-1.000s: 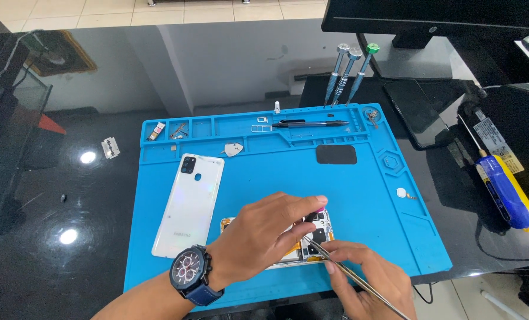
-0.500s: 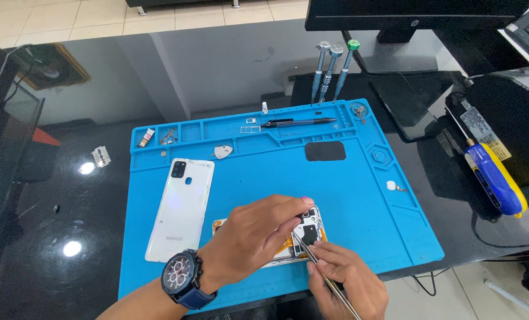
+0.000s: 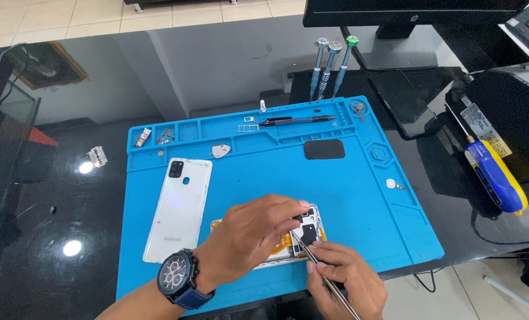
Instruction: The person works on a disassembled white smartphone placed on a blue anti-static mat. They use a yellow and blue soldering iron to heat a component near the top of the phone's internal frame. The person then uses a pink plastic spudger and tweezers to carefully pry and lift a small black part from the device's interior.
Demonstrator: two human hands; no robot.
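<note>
Spanning most of the frame, a black glossy surface carries a blue work mat. A dark monitor base sits at the far edge, and a blue-and-yellow tool lies well off to the right of the mat.

On the mat: a white phone back cover lies left of centre, camera end away from the person, long axis near-vertical in view with a slight tilt. An opened phone lies at the near edge, mostly hidden under the hands. Its exposed camera end points right, so its long axis runs roughly left-right, across the back cover's.

Left hand, with a wristwatch, lies flat over the phone, fingertips pinning its right end. Not clamped around it, just pressing down. Right hand is closed on thin metal tweezers, tip touching the dark parts at the phone's right end.

Versus a second ago: both hands hold the same posture. The tweezers tip has crept up onto the board, where earlier it sat lower by the edge. The view itself shifted a bit. I read this as fine work at the camera end, under way.

Small stuff: three screwdrivers standing at the mat's far edge, a black pen in the tray slot, a black pad, a small white piece at right.
</note>
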